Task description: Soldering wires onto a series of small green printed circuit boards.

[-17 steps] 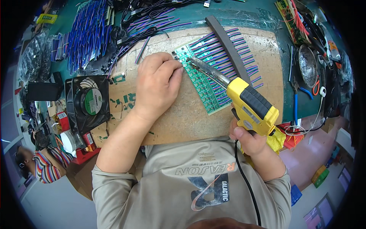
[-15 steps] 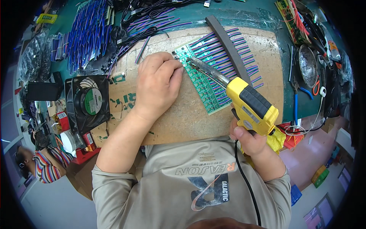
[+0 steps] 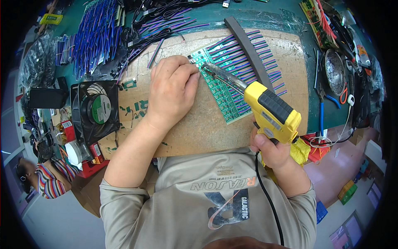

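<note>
My right hand [image 3: 271, 151] grips the handle of a yellow and black soldering gun [image 3: 277, 111], its black cord trailing down over my shirt. The gun's metal tip rests at or just over the upper left part of a green panel of small circuit boards [image 3: 224, 103]. Beside that same end, my left hand [image 3: 172, 89] is closed with fingers curled down at the panel's edge; what they pinch, if anything, is hidden. Rows of multicoloured wires [image 3: 265, 54] run rightward from the panel, and a dark grey bar [image 3: 248, 50] lies across them.
The panel lies on a worn wooden board [image 3: 199, 135]. A black fan [image 3: 96, 110] stands on the left, with bundles of blue-purple wires [image 3: 97, 37] behind it. To the right are a metal bowl [image 3: 333, 70] and blue-handled pliers [image 3: 322, 112]. Another person [image 3: 52, 178] is at far left.
The soldering gun has shifted slightly left, its tip sliding a little along the panel's upper end. My left hand stays almost in place.
</note>
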